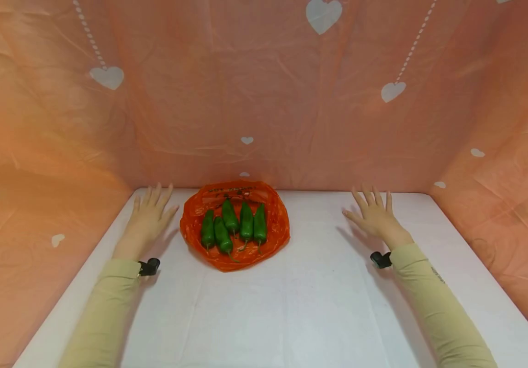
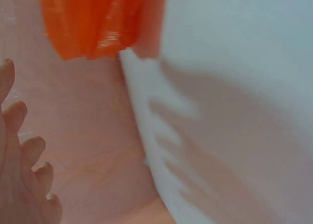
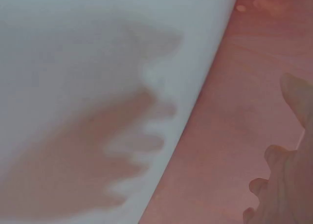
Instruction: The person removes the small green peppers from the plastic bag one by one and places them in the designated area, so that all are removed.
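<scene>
Several green peppers (image 1: 246, 221) lie side by side on a spread orange plastic bag (image 1: 241, 259), their stems toward the near side. The bag's orange edge (image 2: 93, 23) also shows at the top of the left wrist view. Just left of the bag, my left hand (image 1: 146, 220) is held over the table with fingers spread, holding nothing. On the other side, farther from the bag, my right hand (image 1: 376, 217) is likewise spread and bare. Shadows of both hands fall on the white surface in the wrist views.
A white-covered table (image 1: 264, 317) carries the bag near its far edge. Orange cloth (image 1: 264, 92) with white hearts stands behind it and along both sides. Each wrist wears a small black device, one at the left cuff (image 1: 149, 267) and one at the right (image 1: 380, 259).
</scene>
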`<state>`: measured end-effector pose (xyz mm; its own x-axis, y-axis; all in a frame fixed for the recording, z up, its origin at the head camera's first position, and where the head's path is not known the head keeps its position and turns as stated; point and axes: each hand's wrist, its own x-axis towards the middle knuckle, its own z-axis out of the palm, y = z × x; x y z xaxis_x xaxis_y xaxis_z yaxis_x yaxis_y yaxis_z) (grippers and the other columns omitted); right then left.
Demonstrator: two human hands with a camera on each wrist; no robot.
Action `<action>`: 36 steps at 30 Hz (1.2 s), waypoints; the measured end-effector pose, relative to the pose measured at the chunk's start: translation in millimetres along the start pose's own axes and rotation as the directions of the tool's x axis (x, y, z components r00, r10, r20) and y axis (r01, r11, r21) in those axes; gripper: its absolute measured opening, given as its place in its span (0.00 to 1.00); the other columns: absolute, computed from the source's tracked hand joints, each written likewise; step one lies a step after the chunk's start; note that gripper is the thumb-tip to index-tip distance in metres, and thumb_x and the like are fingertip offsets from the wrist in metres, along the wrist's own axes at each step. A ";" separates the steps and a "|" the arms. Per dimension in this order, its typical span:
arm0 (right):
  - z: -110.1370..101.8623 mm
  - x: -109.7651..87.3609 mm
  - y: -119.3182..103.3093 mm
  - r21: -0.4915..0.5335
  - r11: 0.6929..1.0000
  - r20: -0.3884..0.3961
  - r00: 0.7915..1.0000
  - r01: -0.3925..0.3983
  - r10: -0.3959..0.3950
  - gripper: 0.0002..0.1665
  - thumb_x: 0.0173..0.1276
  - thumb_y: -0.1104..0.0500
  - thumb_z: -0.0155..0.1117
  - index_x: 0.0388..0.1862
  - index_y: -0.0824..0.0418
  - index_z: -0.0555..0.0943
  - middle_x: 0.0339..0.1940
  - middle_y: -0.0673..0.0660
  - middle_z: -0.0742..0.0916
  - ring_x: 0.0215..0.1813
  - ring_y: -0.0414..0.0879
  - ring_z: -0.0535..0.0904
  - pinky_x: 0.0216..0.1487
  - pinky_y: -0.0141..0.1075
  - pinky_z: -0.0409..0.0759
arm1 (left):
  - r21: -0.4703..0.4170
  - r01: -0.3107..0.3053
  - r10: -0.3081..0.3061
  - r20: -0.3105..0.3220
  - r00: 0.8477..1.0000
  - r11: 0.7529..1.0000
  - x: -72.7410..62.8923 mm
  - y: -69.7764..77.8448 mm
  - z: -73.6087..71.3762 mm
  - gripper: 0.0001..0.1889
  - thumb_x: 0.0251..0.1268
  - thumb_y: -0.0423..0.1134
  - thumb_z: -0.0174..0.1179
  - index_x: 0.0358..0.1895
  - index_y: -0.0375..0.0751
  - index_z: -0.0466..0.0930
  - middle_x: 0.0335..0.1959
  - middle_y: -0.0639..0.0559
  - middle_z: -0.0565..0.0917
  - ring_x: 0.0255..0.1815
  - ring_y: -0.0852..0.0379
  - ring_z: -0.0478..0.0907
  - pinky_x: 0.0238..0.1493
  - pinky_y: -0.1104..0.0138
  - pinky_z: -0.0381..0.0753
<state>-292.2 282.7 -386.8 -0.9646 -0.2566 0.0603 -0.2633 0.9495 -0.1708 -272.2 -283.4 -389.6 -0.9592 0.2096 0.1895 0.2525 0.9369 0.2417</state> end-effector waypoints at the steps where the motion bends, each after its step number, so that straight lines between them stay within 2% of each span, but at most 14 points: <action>1: -1.7 0.4 -0.4 0.006 1.000 -0.006 1.000 0.005 -0.005 0.49 0.72 0.33 0.44 0.78 0.60 0.43 0.76 0.68 0.46 0.74 0.67 0.32 0.65 0.62 0.16 | -0.026 0.001 -0.001 0.004 1.000 1.000 1.6 0.4 -2.3 0.36 0.76 0.57 0.35 0.77 0.42 0.38 0.75 0.31 0.38 0.73 0.32 0.31 0.67 0.38 0.23; 4: -6.1 1.8 -1.1 0.032 0.999 -0.023 1.000 0.021 -0.021 0.50 0.71 0.34 0.47 0.77 0.64 0.46 0.75 0.71 0.49 0.74 0.70 0.36 0.67 0.64 0.21 | -0.115 -0.004 0.004 -0.003 1.000 0.993 5.7 1.8 -9.5 0.37 0.76 0.57 0.36 0.76 0.38 0.40 0.74 0.28 0.39 0.73 0.30 0.32 0.66 0.36 0.25; 9: -12.6 4.1 -3.5 0.163 0.984 -0.072 0.996 0.067 -0.056 0.50 0.70 0.41 0.55 0.74 0.72 0.50 0.71 0.76 0.56 0.72 0.72 0.46 0.68 0.66 0.40 | -0.267 -0.033 0.023 -0.039 0.999 0.963 7.4 5.2 -20.0 0.35 0.75 0.51 0.45 0.73 0.29 0.47 0.71 0.23 0.45 0.71 0.26 0.39 0.68 0.35 0.35; 11: -15.0 4.8 -4.6 0.250 0.965 -0.091 0.994 0.085 -0.064 0.48 0.70 0.45 0.57 0.73 0.75 0.51 0.71 0.76 0.58 0.71 0.71 0.49 0.69 0.64 0.47 | -0.318 -0.037 0.023 -0.047 0.999 0.948 6.8 6.3 -23.4 0.35 0.75 0.49 0.46 0.72 0.27 0.50 0.71 0.23 0.48 0.71 0.26 0.43 0.68 0.36 0.40; 14: -18.8 4.1 -6.5 0.376 0.924 -0.089 0.995 0.070 -0.040 0.46 0.71 0.46 0.57 0.73 0.74 0.51 0.70 0.75 0.61 0.70 0.69 0.54 0.68 0.61 0.55 | -0.372 -0.015 0.005 -0.029 1.000 0.928 5.1 8.2 -28.7 0.35 0.75 0.50 0.46 0.73 0.28 0.50 0.71 0.25 0.51 0.71 0.27 0.45 0.68 0.37 0.45; 18: -24.0 1.7 -9.7 0.514 0.858 -0.039 0.999 0.000 0.023 0.46 0.71 0.43 0.55 0.75 0.68 0.51 0.70 0.71 0.64 0.70 0.67 0.58 0.67 0.59 0.60 | -0.434 0.021 -0.013 0.021 1.000 0.901 1.9 10.5 -35.4 0.35 0.75 0.51 0.46 0.74 0.31 0.49 0.70 0.27 0.54 0.69 0.27 0.51 0.66 0.37 0.53; 24: -29.0 -0.2 -13.6 0.647 0.761 0.019 0.999 -0.042 0.040 0.44 0.73 0.44 0.54 0.75 0.67 0.51 0.69 0.70 0.66 0.69 0.65 0.62 0.67 0.56 0.63 | -0.561 0.066 -0.013 0.097 0.995 0.825 -1.4 13.2 -43.5 0.34 0.76 0.48 0.45 0.74 0.31 0.48 0.69 0.27 0.58 0.68 0.28 0.56 0.64 0.39 0.61; 27: -30.2 -0.3 -15.8 0.714 0.699 0.037 0.999 -0.041 0.021 0.42 0.74 0.48 0.53 0.75 0.68 0.50 0.68 0.72 0.67 0.68 0.65 0.63 0.66 0.54 0.65 | -0.633 0.085 -0.001 0.132 0.991 0.769 -1.4 14.1 -46.1 0.33 0.76 0.47 0.45 0.73 0.29 0.48 0.69 0.27 0.57 0.69 0.31 0.55 0.64 0.40 0.62; 32: -31.7 -1.4 -20.1 0.830 0.556 0.064 0.998 -0.044 -0.017 0.38 0.76 0.54 0.50 0.74 0.71 0.49 0.68 0.73 0.65 0.69 0.65 0.61 0.68 0.51 0.63 | -0.727 0.138 0.015 0.199 0.980 0.673 -0.5 13.7 -47.9 0.34 0.76 0.47 0.45 0.73 0.26 0.46 0.71 0.28 0.54 0.70 0.33 0.52 0.65 0.42 0.61; 35: -33.1 -2.7 -24.8 0.876 0.479 0.079 0.996 -0.053 -0.034 0.36 0.77 0.56 0.48 0.74 0.72 0.49 0.69 0.72 0.63 0.70 0.65 0.60 0.69 0.50 0.62 | -0.770 0.161 0.023 0.222 0.975 0.618 -0.8 13.9 -48.1 0.33 0.77 0.45 0.43 0.73 0.24 0.44 0.71 0.27 0.53 0.70 0.31 0.52 0.65 0.43 0.60; 36: -33.3 -2.6 -26.6 0.884 0.464 0.086 0.996 -0.061 -0.034 0.36 0.77 0.55 0.48 0.74 0.71 0.50 0.70 0.71 0.63 0.70 0.64 0.60 0.69 0.49 0.63 | -0.780 0.170 0.021 0.228 0.973 0.602 -0.7 13.8 -47.8 0.33 0.78 0.45 0.42 0.73 0.24 0.44 0.71 0.26 0.53 0.70 0.30 0.52 0.65 0.44 0.60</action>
<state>-282.2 264.2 -349.6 -0.9528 -0.3029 -0.0189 -0.0752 0.2962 -0.9522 -261.9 -284.0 -340.9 -0.9574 0.2873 -0.0277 0.0878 0.3813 0.9203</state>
